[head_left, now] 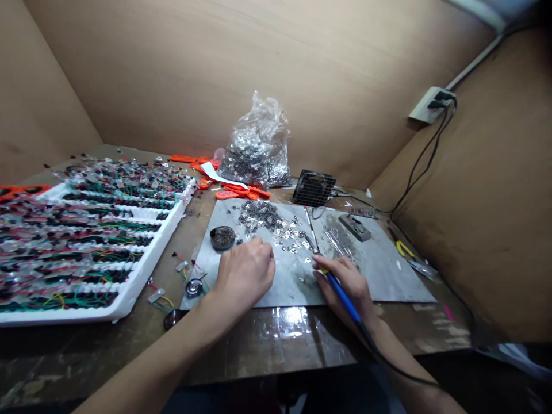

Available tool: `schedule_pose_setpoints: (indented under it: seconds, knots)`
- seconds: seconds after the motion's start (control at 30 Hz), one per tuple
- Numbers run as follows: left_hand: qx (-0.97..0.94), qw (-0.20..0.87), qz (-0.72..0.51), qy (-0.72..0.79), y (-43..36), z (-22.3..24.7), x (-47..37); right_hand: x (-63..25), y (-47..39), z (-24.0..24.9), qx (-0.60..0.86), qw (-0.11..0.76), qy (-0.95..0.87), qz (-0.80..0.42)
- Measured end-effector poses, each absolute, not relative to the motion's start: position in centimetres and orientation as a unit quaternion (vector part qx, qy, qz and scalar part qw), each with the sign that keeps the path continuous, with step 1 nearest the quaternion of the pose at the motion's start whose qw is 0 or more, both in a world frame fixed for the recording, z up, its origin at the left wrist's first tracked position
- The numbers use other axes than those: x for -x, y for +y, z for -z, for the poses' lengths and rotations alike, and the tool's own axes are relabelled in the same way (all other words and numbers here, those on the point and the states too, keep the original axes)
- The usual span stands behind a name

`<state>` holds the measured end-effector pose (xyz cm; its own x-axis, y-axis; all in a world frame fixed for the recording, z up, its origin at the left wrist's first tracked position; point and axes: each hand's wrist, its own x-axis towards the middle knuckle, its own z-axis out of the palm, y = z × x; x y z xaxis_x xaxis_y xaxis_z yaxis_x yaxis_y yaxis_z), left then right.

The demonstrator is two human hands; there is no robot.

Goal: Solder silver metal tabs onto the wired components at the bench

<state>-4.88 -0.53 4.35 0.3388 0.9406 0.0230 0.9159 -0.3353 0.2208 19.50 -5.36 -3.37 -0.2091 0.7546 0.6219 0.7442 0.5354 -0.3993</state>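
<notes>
My right hand (347, 287) is closed round the blue handle of a soldering iron (344, 298), whose metal tip points up and left over the grey work sheet (388, 267). To the left, my left hand (250, 265) is closed with its fingertips curled down by the sheet; what they hold, if anything, is hidden. Beyond both hands lies a heap of small metal tabs (261, 217), with loose ones scattered towards the iron. A small round dark tin (222, 237) stands just past my left hand. Small round parts with coloured wires (194, 287) lie beside my left wrist.
A white foam tray (149, 261) full of wired parts fills the left side. At the back stand a clear bag of metal pieces (254, 155), orange-handled tools (241, 191) and a small black fan (314, 187). Yellow-handled pliers (404, 249) lie far right; the iron's cord trails over my right forearm.
</notes>
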Motion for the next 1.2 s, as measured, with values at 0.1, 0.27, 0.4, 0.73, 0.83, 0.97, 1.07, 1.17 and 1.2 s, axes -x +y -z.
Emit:
schedule_pose_setpoints:
  seconds: [0.1, 0.27, 0.4, 0.73, 0.83, 0.97, 1.07, 1.17, 1.2]
  knots:
    - [-0.814, 0.081, -0.075, 0.571, -0.5, -4.3, 4.9, -19.7, -3.8, 3.7, 0.479, 0.405, -0.779, -0.001]
    - [-0.818, 0.083, -0.076, 0.564, -0.5, -4.3, 5.1, -20.0, -3.6, 4.4, 0.470, 0.436, -0.768, 0.002]
    - [-0.819, 0.089, -0.075, 0.562, -0.7, -4.3, 5.0, -20.2, -4.0, 4.0, 0.480, 0.434, -0.761, -0.034]
    - [-0.822, 0.092, -0.080, 0.557, -0.6, -4.3, 5.0, -20.4, -2.1, 4.7, 0.483, 0.358, -0.797, -0.056]
    - [-0.825, 0.092, -0.079, 0.552, -0.7, -4.2, 4.9, -20.4, -1.7, 4.8, 0.485, 0.350, -0.800, -0.054]
    - [-0.828, 0.090, -0.078, 0.548, -0.6, -4.1, 4.8, -20.2, -1.5, 4.3, 0.493, 0.343, -0.798, -0.052]
    - [-0.829, 0.100, -0.085, 0.544, -0.6, -4.0, 4.9, -19.8, -2.2, 3.1, 0.490, 0.344, -0.798, -0.060]
    - [-0.833, 0.111, -0.096, 0.534, -0.5, -3.9, 4.9, -19.2, -3.5, 1.4, 0.486, 0.329, -0.801, -0.118]
    - [-0.834, 0.113, -0.099, 0.531, -0.4, -3.8, 4.8, -19.1, -3.8, 1.0, 0.486, 0.319, -0.800, -0.146]
